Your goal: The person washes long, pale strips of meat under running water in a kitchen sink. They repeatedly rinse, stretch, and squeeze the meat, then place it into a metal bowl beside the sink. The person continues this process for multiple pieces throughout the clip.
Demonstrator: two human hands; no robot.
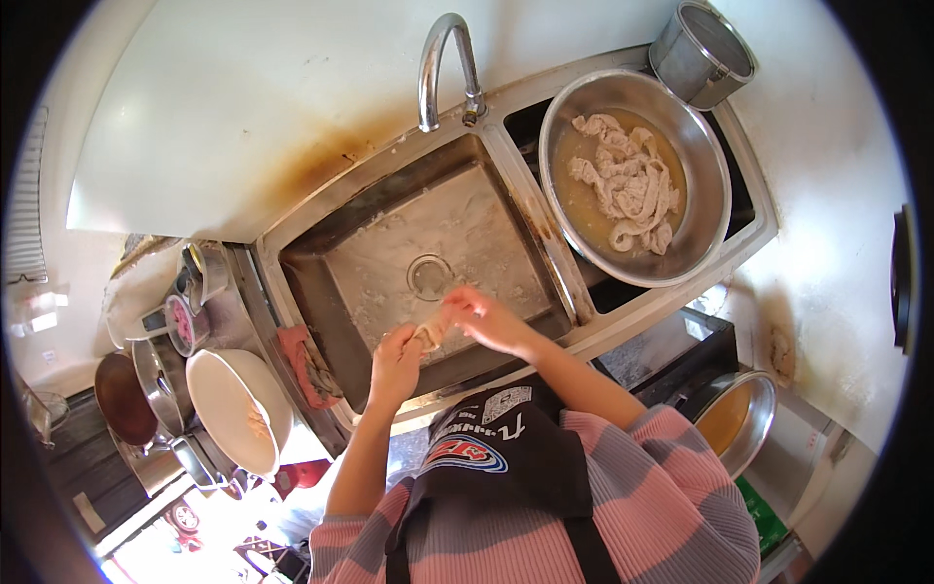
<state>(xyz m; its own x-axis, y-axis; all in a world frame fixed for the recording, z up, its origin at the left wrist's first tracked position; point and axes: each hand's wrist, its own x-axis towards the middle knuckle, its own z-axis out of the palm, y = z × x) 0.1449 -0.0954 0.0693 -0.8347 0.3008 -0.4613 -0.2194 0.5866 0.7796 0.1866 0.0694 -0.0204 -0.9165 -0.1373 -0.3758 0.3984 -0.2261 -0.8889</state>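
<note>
Over the near side of a steel sink basin (379,241), my left hand (396,365) grips a short pale, fleshy strip (429,337) that looks like animal intestine. My right hand (485,321) has its fingers at the strip's other end; they are slightly blurred. Wet whitish bits lie scattered on the basin floor around the round drain (430,276). To the right, a large steel bowl (706,175) rests over the second basin. It holds cloudy yellowish liquid and a heap of pale wrinkled strips (627,182).
A curved chrome faucet (446,66) rises behind the sink. A lidded metal canister (693,62) stands at the back right corner. A pink cloth (303,365) hangs on the left rim, near a cream bowl (233,401) and several pans. Another steel bowl (759,423) sits lower right.
</note>
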